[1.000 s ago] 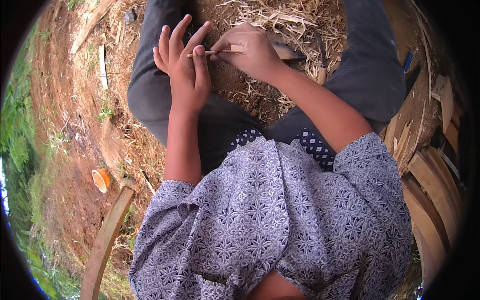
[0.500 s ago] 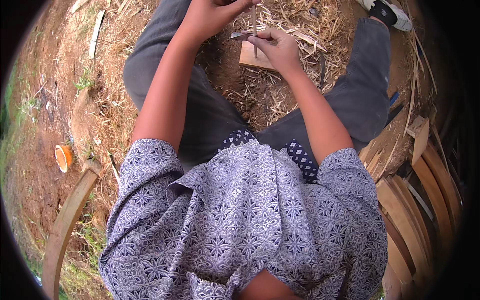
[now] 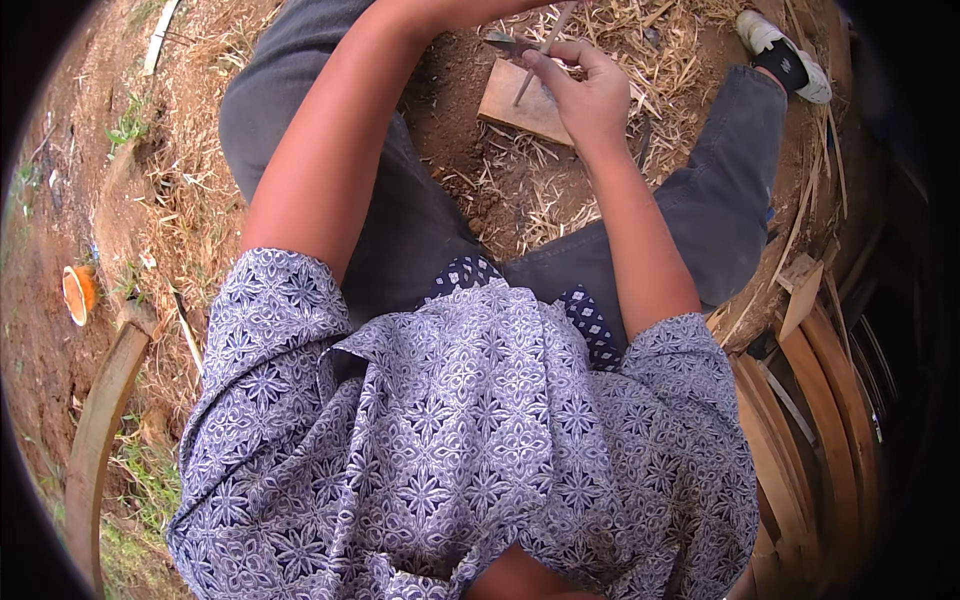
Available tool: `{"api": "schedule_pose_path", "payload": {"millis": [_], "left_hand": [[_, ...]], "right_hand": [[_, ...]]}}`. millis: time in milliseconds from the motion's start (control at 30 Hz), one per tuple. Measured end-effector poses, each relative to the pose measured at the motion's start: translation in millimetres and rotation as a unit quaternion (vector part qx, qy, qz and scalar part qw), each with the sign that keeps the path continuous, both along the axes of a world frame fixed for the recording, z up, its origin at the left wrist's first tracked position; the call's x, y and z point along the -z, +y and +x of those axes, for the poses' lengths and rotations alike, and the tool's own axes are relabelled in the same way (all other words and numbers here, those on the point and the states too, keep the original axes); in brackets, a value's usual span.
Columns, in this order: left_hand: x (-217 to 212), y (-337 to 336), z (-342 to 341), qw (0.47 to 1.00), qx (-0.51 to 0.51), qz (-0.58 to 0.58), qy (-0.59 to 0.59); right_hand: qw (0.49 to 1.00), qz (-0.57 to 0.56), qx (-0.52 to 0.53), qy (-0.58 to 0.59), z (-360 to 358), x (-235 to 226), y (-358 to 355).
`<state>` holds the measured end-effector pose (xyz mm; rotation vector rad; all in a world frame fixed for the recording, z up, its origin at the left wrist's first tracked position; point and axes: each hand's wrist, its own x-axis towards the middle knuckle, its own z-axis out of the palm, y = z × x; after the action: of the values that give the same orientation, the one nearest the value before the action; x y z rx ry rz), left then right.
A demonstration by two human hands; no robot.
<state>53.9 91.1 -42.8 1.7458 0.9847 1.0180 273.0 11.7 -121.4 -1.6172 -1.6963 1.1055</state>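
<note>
Your right hand (image 3: 597, 98) is at the upper middle of the frame, with its grip closed on a knife (image 3: 508, 42) whose blade points left from your fingers. A thin stick (image 3: 525, 90) slants across the blade beside your thumb, its lower end over a flat wooden block (image 3: 518, 108) on the ground; you cannot tell whether that end touches the block. Your left hand (image 3: 490, 9) is at the top edge, its fingers cut off by the frame, so the state of that grip cannot be told.

Pale shavings (image 3: 680, 62) lie around the block, between your dark trouser legs (image 3: 690, 195). A shoe (image 3: 765, 38) shows at the upper right. At the left edge sits an orange cup-like thing (image 3: 80, 294), above a curved wooden piece (image 3: 97, 430) at the lower left; more curved boards (image 3: 820, 400) are stacked at the lower right.
</note>
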Motion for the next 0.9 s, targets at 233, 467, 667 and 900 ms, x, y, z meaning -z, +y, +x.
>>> {"api": "schedule_pose_path", "payload": {"millis": [233,467,667,900], "left_hand": [[4.7,-10.8,4.8,0.996,0.005,0.054,-0.067],[7.1,-14.5,7.5,0.997,0.010,0.065,-0.052],[11.2,-14.2,4.1,0.999,0.015,0.010,-0.049],[4.3,-10.8,2.0,0.990,0.013,-0.100,-0.103]], "right_hand": [[0.999,-0.009,-0.005,-0.039,6.7,17.0,-10.3],[0.997,-0.032,0.012,-0.073,-2.4,10.4,-27.8],[0.999,0.041,0.019,0.010,-5.4,-5.4,-11.0],[0.997,0.058,0.015,0.050,-8.3,10.3,0.3]]}}
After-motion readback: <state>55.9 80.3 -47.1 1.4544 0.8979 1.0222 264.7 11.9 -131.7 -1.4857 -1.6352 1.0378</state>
